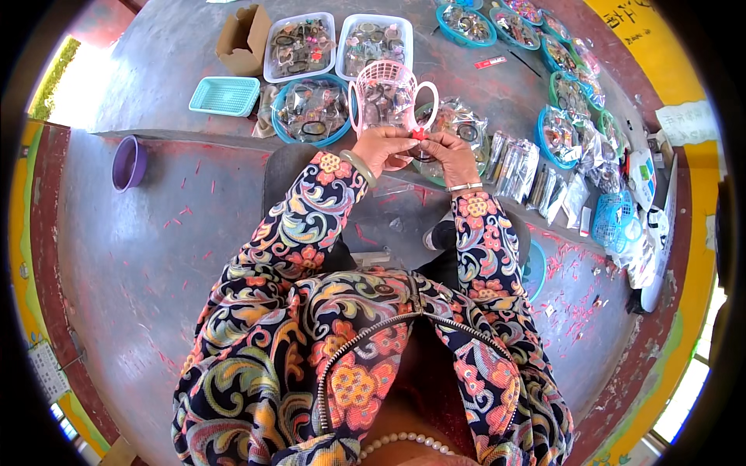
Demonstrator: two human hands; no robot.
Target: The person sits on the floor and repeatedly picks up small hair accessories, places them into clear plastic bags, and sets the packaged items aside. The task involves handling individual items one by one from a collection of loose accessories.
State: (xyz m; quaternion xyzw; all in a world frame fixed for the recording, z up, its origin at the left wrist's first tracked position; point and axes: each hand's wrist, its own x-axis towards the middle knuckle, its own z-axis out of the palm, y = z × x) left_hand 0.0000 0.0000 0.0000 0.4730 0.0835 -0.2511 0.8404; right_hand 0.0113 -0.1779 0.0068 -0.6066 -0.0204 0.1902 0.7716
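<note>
In front of me, my left hand [382,149] and my right hand [454,155] meet, thumbs and fingertips pinched on a small red ornament [420,134]. A thin dark band seems to hang below it, but I cannot tell whether the two are joined. Just behind the hands stands a pink lattice basket [386,71] with looped handles, holding small bagged items. Close to my right hand, a green-rimmed basket [483,133] of bagged bands is partly hidden by that hand. A blue round basket [311,140] of similar bagged dark bands sits to the left of my left hand.
Two white trays [336,46] of bagged accessories stand at the back, beside an open cardboard box [243,40] and a turquoise tray [224,95]. Several filled baskets [561,138] line the right. Bagged packs [514,165] lie nearer. A purple tub [130,164] is at left.
</note>
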